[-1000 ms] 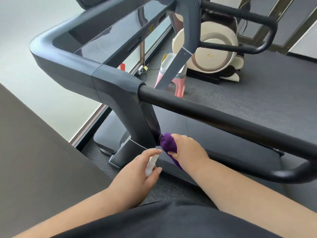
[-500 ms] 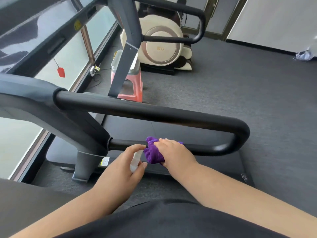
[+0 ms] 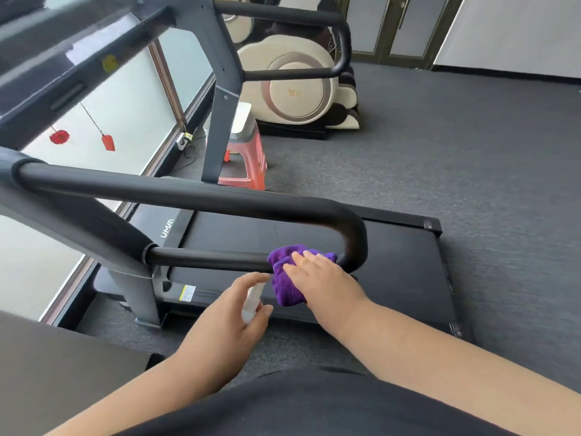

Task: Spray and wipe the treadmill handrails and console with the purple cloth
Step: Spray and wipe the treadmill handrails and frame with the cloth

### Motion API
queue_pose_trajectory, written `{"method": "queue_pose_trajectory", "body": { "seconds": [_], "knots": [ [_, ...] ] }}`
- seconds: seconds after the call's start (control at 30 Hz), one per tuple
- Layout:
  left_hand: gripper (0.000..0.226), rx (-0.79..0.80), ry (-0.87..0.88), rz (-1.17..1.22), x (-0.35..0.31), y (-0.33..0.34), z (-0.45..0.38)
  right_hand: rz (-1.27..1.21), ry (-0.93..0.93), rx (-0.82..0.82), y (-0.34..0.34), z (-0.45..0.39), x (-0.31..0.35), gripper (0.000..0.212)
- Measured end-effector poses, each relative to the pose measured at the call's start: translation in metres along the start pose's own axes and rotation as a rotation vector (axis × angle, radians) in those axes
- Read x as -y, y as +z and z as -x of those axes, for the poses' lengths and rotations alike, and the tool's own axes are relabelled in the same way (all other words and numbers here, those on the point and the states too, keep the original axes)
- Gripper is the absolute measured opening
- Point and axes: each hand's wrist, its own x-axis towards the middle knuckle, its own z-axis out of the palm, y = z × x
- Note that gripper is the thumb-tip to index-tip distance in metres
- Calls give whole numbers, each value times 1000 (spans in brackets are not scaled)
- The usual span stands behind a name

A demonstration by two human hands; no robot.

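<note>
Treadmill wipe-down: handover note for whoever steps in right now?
Left hand: grips the small white spray bottle, held below the lower rail.
Right hand: presses the purple cloth onto the lower handrail bar, just before its end bend.
Done: cannot be told from this view which surfaces are already wiped.
Left: the bend and upper handrail bar, the far-side handrail, and the console, which is barely in view.
</note>
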Motion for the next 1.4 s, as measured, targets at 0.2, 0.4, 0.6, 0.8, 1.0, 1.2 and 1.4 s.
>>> {"method": "queue_pose_trajectory", "body": {
  "seconds": [0.2,0.4,0.6,0.8,1.0,1.2,1.4],
  "knots": [
    [44,-85,-97,-75,-34,28,12,136,-241,-87,13,31,-22,64],
    [43,-116,-138,-143,-73,63,25,-126,-124,58,30,94,-65,57],
    [45,-95,-117,-85,-138,116,21,-610,131,0,-1,161,-127,28],
    [40,-143,66,6,-218,120,-13,-1017,317,-139,-45,176,-179,46],
    [40,-509,187,56,-261,54,-64,-1129,247,-281,-100,111,-204,38],
    [41,-685,117,142,-264,16,-126,-1150,110,-402,-139,14,-224,37],
    [40,-724,-15,160,-264,-20,-190,-1125,86,-399,-163,-66,-258,49]
  ]
}}
